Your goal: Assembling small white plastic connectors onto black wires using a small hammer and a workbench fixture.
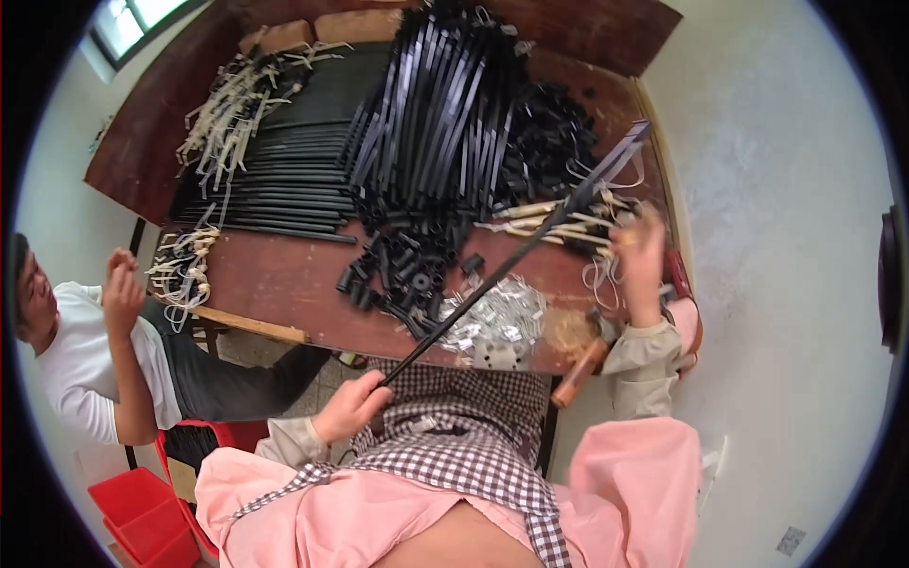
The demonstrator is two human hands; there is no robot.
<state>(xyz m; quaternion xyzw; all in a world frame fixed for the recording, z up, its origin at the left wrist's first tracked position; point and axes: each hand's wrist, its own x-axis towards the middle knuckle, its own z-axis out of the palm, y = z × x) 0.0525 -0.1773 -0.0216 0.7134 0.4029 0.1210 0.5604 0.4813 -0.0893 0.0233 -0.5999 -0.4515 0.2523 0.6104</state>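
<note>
My left hand [352, 407] grips the near end of a long thin black bar [516, 251], close to my checked apron. The bar slants up and to the right across the wooden table [275, 284], its far end above the right edge. My right hand [642, 260] reaches out over the table's right side among pale sticks [559, 222] and loose cord loops; its fingers look curled and blurred, and whether they hold anything is unclear.
Long black bars [445, 104] are heaped at the middle, small black parts [407, 265] and silvery metal clips [497, 322] nearer me. A wooden-handled tool [579, 372] lies at the near edge. Another person [85, 350] sits at the left by red crates [142, 516].
</note>
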